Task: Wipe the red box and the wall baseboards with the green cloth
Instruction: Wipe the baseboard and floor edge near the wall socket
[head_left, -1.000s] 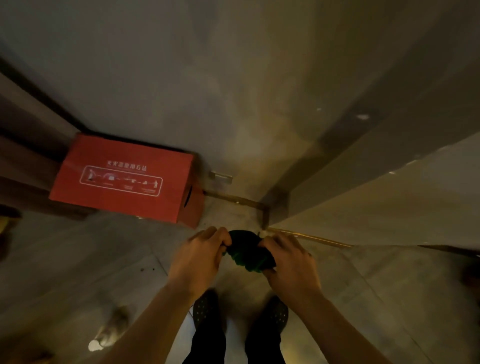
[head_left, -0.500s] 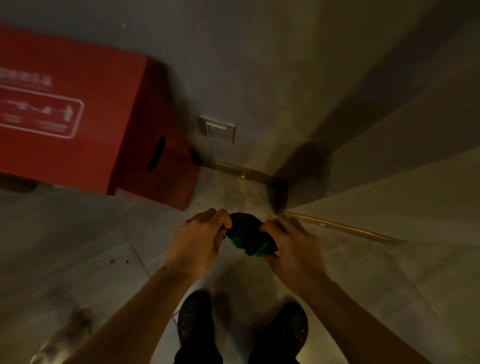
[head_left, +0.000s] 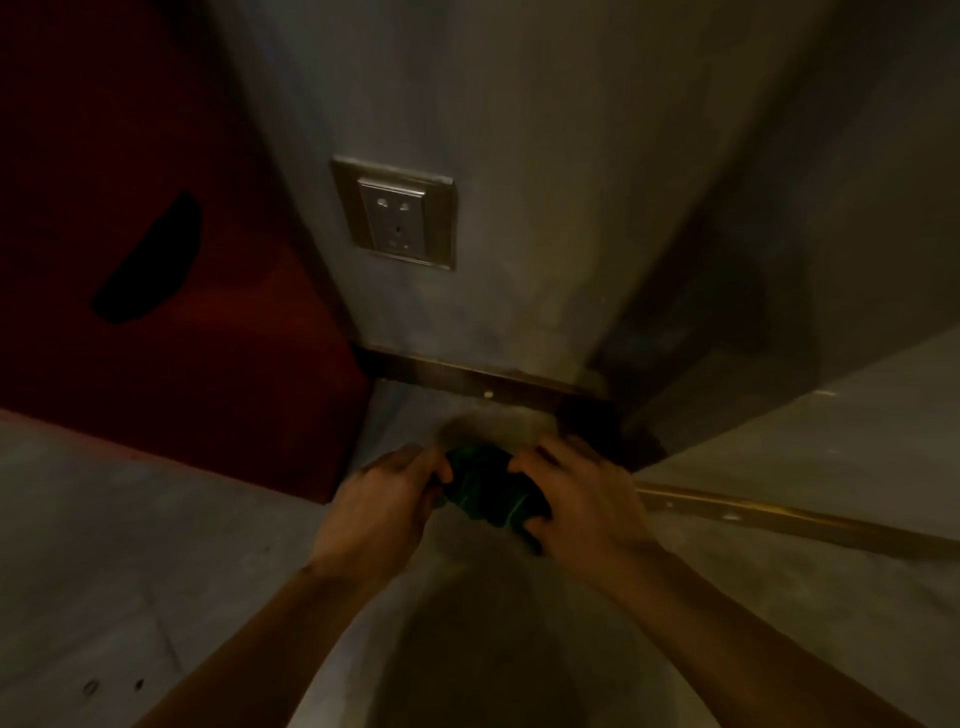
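Observation:
A bunched dark green cloth (head_left: 488, 493) sits between my two hands, low over the floor near the wall corner. My left hand (head_left: 384, 512) grips its left side and my right hand (head_left: 582, 499) grips its right side. The red box (head_left: 156, 291) fills the left of the view, its end face with a dark handle slot turned toward me. A brown baseboard (head_left: 483, 382) runs along the wall foot just beyond the cloth. A second, brass-toned baseboard strip (head_left: 779, 519) runs off to the right along the other wall.
A wall socket plate (head_left: 397, 215) is set in the grey wall above the baseboard. The wall corner (head_left: 639, 441) juts out right of my hands. Grey floor tiles (head_left: 130, 571) spread out at lower left. The scene is dim.
The view has dropped much closer to the wall and floor; the red box, socket and baseboard look far larger. Both hands keep the cloth between them, now nearer the baseboard. My shoes have left the frame.

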